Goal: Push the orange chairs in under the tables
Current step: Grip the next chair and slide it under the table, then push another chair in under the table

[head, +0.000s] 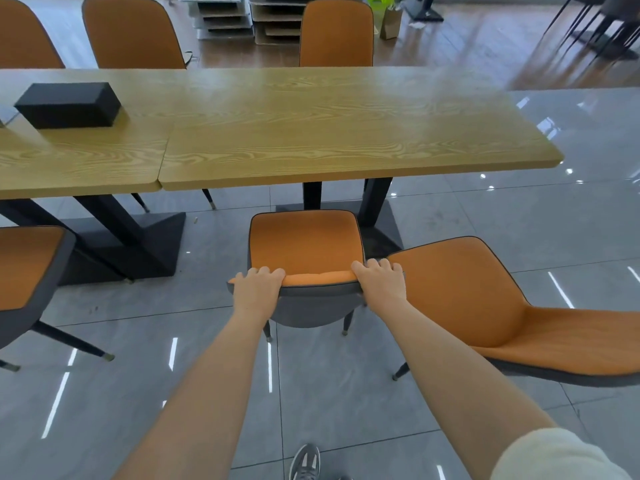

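Orange chair [304, 242] gripped at top by left hand [257, 289], right hand [379, 284]; not under table [346, 133]; left chair [27, 265], right chair [485, 306] also out.

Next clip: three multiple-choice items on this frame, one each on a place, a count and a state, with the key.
1. Where is the black box? A on the left table; B on the right table; C on the floor.
2. How many orange chairs stand beyond the tables? A one; B three; C five.
3. What are the left hand and right hand doing? A hanging free; B pressing the tabletop; C holding the centre chair's backrest.
Key: 1 A, it rests there. 2 B, three show past the far edge. 3 C, both curl over its top.
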Tool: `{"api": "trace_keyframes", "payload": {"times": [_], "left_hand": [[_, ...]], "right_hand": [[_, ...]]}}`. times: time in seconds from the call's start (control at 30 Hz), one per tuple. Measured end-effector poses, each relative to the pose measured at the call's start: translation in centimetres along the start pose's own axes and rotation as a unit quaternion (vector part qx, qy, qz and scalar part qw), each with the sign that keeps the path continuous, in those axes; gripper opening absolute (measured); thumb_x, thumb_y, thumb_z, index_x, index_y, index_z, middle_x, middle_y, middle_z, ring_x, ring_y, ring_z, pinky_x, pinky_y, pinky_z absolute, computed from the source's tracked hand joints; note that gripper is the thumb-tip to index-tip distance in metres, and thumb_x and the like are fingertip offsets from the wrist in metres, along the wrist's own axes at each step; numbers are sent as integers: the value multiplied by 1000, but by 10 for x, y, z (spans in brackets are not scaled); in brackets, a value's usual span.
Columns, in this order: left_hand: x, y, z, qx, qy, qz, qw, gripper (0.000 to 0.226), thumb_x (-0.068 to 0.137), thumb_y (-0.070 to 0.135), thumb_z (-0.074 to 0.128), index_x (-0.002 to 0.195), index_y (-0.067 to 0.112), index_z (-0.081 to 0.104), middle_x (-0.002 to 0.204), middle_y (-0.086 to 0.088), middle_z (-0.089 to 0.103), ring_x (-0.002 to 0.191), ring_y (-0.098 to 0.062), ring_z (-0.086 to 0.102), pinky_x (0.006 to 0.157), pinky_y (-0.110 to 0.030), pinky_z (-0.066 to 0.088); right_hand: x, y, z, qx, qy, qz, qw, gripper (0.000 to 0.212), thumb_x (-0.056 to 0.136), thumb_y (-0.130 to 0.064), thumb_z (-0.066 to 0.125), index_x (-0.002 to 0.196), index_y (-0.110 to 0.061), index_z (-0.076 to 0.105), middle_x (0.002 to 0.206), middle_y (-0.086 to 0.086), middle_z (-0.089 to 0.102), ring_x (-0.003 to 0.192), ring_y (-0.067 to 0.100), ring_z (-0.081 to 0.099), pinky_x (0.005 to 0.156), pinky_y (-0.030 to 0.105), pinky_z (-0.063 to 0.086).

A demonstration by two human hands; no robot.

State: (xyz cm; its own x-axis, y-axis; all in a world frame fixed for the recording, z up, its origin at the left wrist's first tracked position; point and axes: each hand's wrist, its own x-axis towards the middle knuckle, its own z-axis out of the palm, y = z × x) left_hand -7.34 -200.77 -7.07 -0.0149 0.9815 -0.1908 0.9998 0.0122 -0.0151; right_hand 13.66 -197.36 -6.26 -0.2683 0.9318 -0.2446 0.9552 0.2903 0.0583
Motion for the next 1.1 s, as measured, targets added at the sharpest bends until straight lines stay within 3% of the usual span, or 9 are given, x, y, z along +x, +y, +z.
{"api": "trace_keyframes", "payload": {"times": [0.1, 0.2, 0.3, 0.4, 0.5, 0.7, 0.83, 1.1], "left_hand": [[-3, 0, 0, -7, -1, 0, 1000, 24, 92, 13, 50, 116, 17, 48, 111, -7, 61, 106, -26, 56, 90, -38, 44], [-3, 0, 0, -32, -8, 11, 999, 43, 91, 25, 56, 130, 18, 40, 123, -9, 55, 119, -27, 49, 100, -42, 41], [-3, 1, -2, -59, -39, 22, 997, 73, 88, 46, 56, 146, 18, 20, 151, -12, 30, 141, -29, 24, 114, -48, 24], [-2, 11, -5, -57, -57, 59, 995, 85, 88, 59, 46, 150, 20, 4, 160, -7, 6, 148, -26, 6, 118, -49, 12], [1, 33, -10, -43, -47, 109, 992, 83, 90, 62, 36, 150, 19, -4, 160, -5, -4, 148, -24, -2, 119, -48, 6], [6, 107, -36, -24, -14, 203, 979, 74, 95, 57, 24, 149, 18, -8, 160, -5, -10, 148, -23, -8, 119, -46, 1], [1, 179, -58, -22, 9, 271, 962, 71, 96, 54, 22, 149, 18, -9, 160, -5, -9, 148, -22, -8, 119, -45, 0], [-34, 349, -79, -21, 43, 339, 940, 71, 97, 53, 21, 149, 16, -8, 160, -7, -8, 148, -22, -6, 119, -47, 0]], "right_hand": [[-5, -6, 2, 18, 4, 39, 999, 41, 88, -8, 57, 124, -16, 40, 119, 11, 55, 115, 32, 49, 100, 43, 38], [-9, -7, 3, 38, 7, 48, 998, 49, 87, -7, 56, 131, -14, 34, 127, 11, 50, 123, 31, 44, 107, 45, 31], [-17, -5, 5, 55, 7, 40, 998, 62, 90, -8, 52, 143, -11, 20, 145, 14, 35, 137, 32, 27, 115, 47, 18], [-29, -3, 3, 82, -3, 55, 995, 67, 98, -19, 43, 149, -9, 2, 158, 14, 9, 147, 32, 7, 119, 45, 9], [-43, 10, 0, 109, -13, 88, 990, 73, 100, -37, 36, 149, -10, -11, 160, 12, -7, 148, 29, -6, 120, 45, 2], [-89, 75, -4, 137, 8, 161, 977, 77, 99, -50, 25, 144, -14, -25, 156, 10, -24, 145, 27, -20, 117, 43, -8], [-136, 135, -7, 142, 35, 222, 964, 78, 97, -54, 22, 140, -16, -31, 156, 8, -27, 145, 26, -20, 116, 42, -11], [-252, 267, -10, 168, 79, 314, 931, 78, 97, -52, 26, 147, -13, -19, 158, 7, -19, 147, 23, -15, 119, 42, -6]]}}
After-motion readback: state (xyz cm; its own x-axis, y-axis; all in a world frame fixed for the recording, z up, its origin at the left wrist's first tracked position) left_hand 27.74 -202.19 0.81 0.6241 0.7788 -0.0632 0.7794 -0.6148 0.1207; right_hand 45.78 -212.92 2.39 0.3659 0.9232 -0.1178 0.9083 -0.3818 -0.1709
